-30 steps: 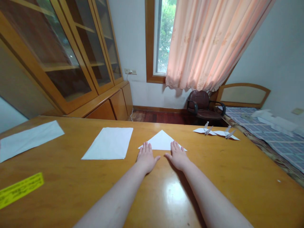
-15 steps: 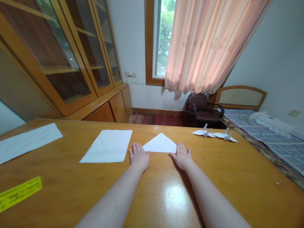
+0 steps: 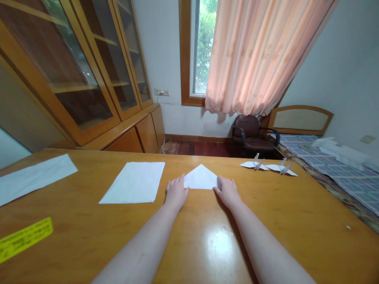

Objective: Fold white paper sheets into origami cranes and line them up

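Observation:
A white paper triangle [image 3: 200, 178], folded to a point at the far end, lies flat on the wooden table [image 3: 266, 221] in front of me. My left hand [image 3: 177, 193] grips its left corner, and my right hand [image 3: 226, 192] grips its right corner. Both hands hide the paper's side corners, so the shape of those ends cannot be seen. The fingers of each hand curl inward over the paper.
To the left lie a white paper sheet [image 3: 133, 183], a long white paper strip [image 3: 34, 179] and a yellow label [image 3: 25, 239]. Several paper cranes [image 3: 268, 165] stand at the far right. A bed [image 3: 334, 169] runs beyond the table's right edge.
Both hands have slid inward and closed over the triangle's side corners. Less of the paper shows between them. The paper's far point has stayed in place.

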Demonstrator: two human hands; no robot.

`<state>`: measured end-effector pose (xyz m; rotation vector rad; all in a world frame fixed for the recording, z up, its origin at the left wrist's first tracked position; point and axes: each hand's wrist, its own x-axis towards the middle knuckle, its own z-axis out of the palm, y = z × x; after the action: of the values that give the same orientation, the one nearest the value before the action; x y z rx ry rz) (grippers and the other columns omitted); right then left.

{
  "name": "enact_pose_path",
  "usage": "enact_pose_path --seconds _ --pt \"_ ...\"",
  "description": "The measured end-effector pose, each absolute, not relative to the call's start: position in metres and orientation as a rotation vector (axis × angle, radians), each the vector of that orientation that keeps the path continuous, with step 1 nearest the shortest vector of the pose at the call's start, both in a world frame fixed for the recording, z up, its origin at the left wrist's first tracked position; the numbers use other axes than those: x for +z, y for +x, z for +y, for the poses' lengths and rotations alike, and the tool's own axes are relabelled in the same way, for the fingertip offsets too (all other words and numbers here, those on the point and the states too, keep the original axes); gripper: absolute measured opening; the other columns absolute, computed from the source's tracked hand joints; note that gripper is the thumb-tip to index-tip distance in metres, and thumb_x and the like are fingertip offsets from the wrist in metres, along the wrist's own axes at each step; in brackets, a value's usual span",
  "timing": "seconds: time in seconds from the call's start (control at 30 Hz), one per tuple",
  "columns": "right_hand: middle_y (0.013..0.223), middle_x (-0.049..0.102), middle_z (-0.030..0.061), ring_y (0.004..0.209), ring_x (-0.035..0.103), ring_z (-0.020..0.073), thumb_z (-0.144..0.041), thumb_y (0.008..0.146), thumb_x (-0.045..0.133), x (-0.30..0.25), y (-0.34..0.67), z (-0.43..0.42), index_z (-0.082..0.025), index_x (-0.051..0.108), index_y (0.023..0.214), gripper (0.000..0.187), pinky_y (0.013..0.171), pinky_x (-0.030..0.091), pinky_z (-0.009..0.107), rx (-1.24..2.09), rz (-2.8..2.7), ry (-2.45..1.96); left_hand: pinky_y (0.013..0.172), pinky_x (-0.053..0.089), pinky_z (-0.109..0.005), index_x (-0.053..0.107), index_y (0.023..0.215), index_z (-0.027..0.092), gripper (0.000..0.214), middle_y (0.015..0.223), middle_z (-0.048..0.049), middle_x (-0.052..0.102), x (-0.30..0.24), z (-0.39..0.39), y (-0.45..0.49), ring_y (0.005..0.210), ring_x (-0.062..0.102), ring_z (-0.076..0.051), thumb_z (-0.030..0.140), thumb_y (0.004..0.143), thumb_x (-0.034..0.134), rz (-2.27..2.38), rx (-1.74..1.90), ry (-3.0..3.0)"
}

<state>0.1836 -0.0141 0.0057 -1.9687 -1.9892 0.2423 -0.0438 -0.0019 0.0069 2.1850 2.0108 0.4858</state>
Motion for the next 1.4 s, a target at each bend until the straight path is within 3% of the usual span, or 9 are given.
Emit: enact_pose_path --seconds 0.17,0.33,0.5,0.63,0.97,1.07,1.23,1.4 --pt "0.121 0.056 0.0149 0.116 0.047 0.0268 -0.032 0.073 0.061 0.0 0.186 -0.011 -0.012 0.043 0.128 0.061 0.106 0.021 0.046 0.219 -1.9 -1.912 0.09 0.036 -0.032 0.048 0.126 0.023 0.049 0.11 -0.0071 0.062 0.014 -0.001 -0.049 0.103 0.053 -0.021 0.026 0.078 0.057 1.987 0.535 2.184" --pt "0.11 0.06 0.0105 0.103 0.052 0.023 -0.023 0.07 0.058 -0.003 0.192 -0.007 -0.012 0.048 0.126 0.057 0.093 0.037 0.034 0.277 -1.801 -1.831 0.083 0.038 -0.031 0.067 0.097 0.025 0.023 0.094 -0.0042 0.066 0.02 -0.004 -0.051 0.093 0.055 -0.02 0.031 0.084 0.048 1.916 0.553 2.239" --pt "0.087 0.063 0.0059 0.086 0.054 0.0201 -0.025 0.075 0.053 0.005 0.193 -0.009 -0.019 0.068 0.094 0.025 0.08 0.041 0.03 0.267 -1.853 -1.754 0.081 0.04 -0.031 0.068 0.091 0.025 0.023 0.091 -0.0034 0.065 0.023 -0.006 -0.05 0.09 0.055 -0.02 0.03 0.084 0.047 1.863 0.651 2.238" --pt "0.091 0.065 0.0055 0.088 0.053 0.0209 -0.024 0.077 0.05 0.011 0.192 -0.014 -0.021 0.071 0.08 0.021 0.083 0.04 0.032 0.222 -1.814 -1.689 0.083 0.041 -0.031 0.068 0.092 0.024 0.023 0.091 -0.0038 0.064 0.027 -0.008 -0.05 0.09 0.054 -0.019 0.029 0.084 0.047 1.856 0.73 2.206" --pt "0.109 0.065 0.0051 0.105 0.055 0.0212 -0.021 0.077 0.046 0.004 0.195 -0.012 -0.022 0.069 0.09 0.027 0.095 0.038 0.037 0.285 -1.684 -1.608 0.093 0.04 -0.03 0.066 0.09 0.023 0.026 0.103 -0.0015 0.064 0.024 -0.007 -0.052 0.099 0.054 -0.018 0.013 0.075 0.048 1.678 0.935 2.258" --pt "0.12 0.06 0.0062 0.115 0.049 0.0221 -0.021 0.076 0.049 0.003 0.193 -0.01 -0.021 0.069 0.097 0.029 0.101 0.032 0.039 0.332 -1.822 -1.71 0.093 0.041 -0.031 0.066 0.09 0.022 0.025 0.101 -0.0009 0.066 0.022 -0.006 -0.051 0.098 0.056 -0.018 0.012 0.076 0.047 1.635 0.826 2.277" --pt "0.136 0.047 0.0014 0.134 0.026 0.0256 -0.015 0.071 0.055 0.006 0.189 -0.011 -0.03 0.063 0.113 0.045 0.108 0.014 0.048 0.34 -2.086 -1.767 0.095 0.039 -0.03 0.068 0.095 0.023 0.033 0.104 -0.0007 0.067 0.019 -0.005 -0.05 0.101 0.056 -0.017 0.01 0.076 0.044 1.589 0.626 2.298" --pt "0.134 0.049 0.0034 0.13 0.035 0.0234 -0.012 0.068 0.053 0.005 0.187 -0.012 -0.028 0.056 0.122 0.056 0.107 0.019 0.044 0.549 -2.257 -1.698 0.106 0.027 -0.037 0.061 0.113 0.027 0.04 0.127 -0.0024 0.056 0.016 -0.008 -0.047 0.121 0.045 -0.02 0.017 0.077 0.048 1.594 0.414 2.348"
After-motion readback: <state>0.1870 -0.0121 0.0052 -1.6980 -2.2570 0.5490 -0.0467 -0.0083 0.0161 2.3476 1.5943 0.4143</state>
